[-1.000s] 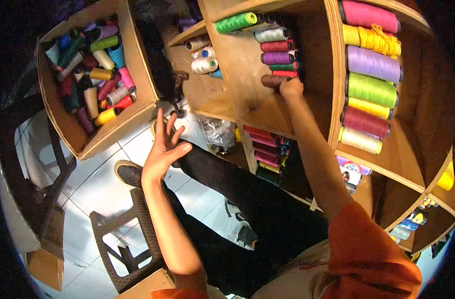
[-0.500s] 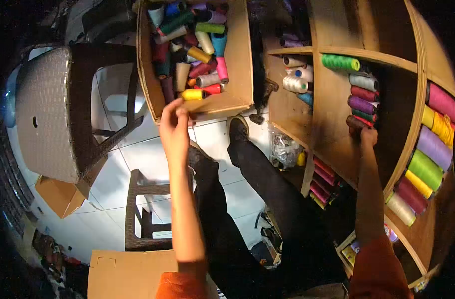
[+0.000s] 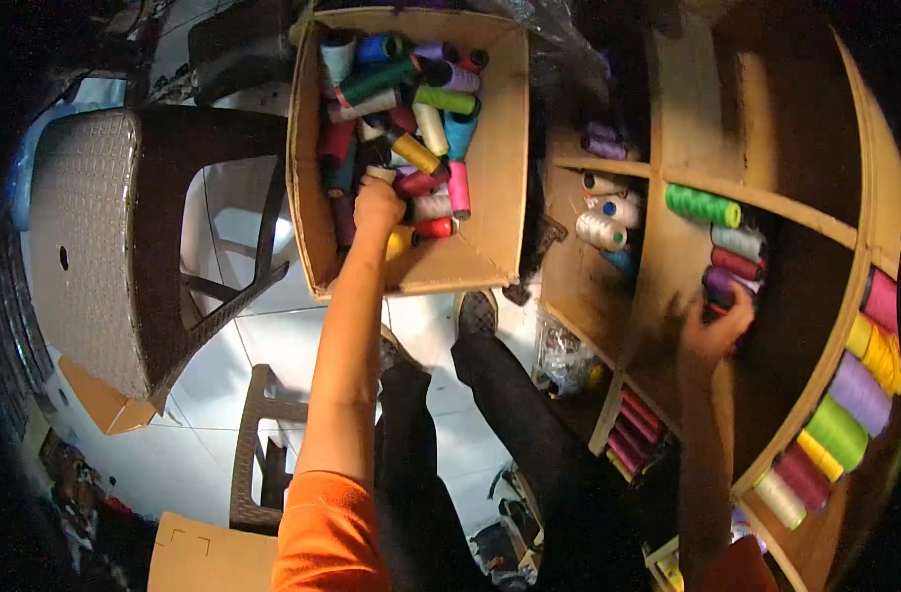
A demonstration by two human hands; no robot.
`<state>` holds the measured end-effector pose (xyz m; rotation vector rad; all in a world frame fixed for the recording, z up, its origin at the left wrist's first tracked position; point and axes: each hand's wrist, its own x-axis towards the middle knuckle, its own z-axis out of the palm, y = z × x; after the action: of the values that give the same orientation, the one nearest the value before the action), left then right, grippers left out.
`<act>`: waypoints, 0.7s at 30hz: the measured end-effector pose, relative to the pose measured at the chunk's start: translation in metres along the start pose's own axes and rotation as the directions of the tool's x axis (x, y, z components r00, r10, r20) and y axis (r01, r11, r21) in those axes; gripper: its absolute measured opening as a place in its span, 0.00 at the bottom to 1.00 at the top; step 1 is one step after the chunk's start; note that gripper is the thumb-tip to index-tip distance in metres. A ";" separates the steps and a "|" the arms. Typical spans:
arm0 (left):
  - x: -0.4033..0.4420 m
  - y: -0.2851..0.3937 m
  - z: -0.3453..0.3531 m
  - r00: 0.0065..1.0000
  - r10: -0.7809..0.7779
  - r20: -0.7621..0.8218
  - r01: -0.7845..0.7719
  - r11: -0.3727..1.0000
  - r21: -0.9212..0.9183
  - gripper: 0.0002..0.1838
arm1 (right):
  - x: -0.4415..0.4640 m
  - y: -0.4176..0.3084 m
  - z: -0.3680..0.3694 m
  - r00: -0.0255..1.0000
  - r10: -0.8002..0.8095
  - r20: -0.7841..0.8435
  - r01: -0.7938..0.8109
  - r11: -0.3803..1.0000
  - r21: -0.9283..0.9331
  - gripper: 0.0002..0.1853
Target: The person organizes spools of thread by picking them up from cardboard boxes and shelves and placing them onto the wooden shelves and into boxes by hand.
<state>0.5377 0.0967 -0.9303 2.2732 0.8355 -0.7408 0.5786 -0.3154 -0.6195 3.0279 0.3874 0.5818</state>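
My left hand (image 3: 379,207) reaches into a cardboard box (image 3: 470,264) of jumbled thread spools, its fingers closed around a cream thread spool (image 3: 379,174). Beside it lie a yellow spool (image 3: 401,242), a red spool (image 3: 435,228) and a pink spool (image 3: 458,189). In a wooden shelf compartment, my right hand (image 3: 719,328) curls its fingers around the near end of a row of spools, gripping a dark thread spool that it mostly hides. A purple spool (image 3: 722,282), a maroon spool (image 3: 738,262), a grey spool (image 3: 738,241) and a green spool (image 3: 702,205) line up beyond it.
The wooden shelf (image 3: 806,225) holds white spools (image 3: 600,230) to the left and a colourful row, including a lime spool (image 3: 835,432), at right. A brown woven-pattern stool (image 3: 90,237) stands left, a smaller stool (image 3: 258,444) below it. Cardboard (image 3: 214,557) lies lower left.
My left hand has moved from the box's front edge down into the spools and closed on the cream one. My right hand remains at the row's near end, fingers shifted over the spools.
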 end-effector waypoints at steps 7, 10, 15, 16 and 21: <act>0.008 0.008 -0.010 0.987 0.077 -0.144 -0.055 0.986 0.155 0.23 | 0.091 -0.283 0.131 0.885 -0.454 0.105 0.255 0.660 0.707 0.37; -0.009 0.022 -0.020 0.994 -0.015 -0.112 0.015 1.000 -0.001 0.33 | 0.112 -0.368 0.205 0.749 -0.661 -0.044 0.610 0.662 0.436 0.30; -0.060 0.026 -0.084 0.996 -0.067 0.057 0.080 0.957 -0.278 0.34 | 0.102 -0.395 0.269 0.715 -0.696 -0.065 0.693 0.695 0.190 0.18; -0.067 0.014 -0.082 0.998 -0.050 0.037 0.061 0.884 -0.464 0.34 | 0.103 -0.393 0.268 0.723 -0.682 -0.110 0.690 0.705 0.162 0.16; -0.126 -0.028 -0.088 0.997 -0.014 -0.073 -0.068 0.219 -0.973 0.28 | 0.089 -0.377 0.272 0.787 -0.616 -0.020 0.582 0.731 0.357 0.21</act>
<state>0.4617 0.1282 -0.7970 1.0775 0.9021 0.0270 0.6702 0.0759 -0.8705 2.9216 1.5382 0.3265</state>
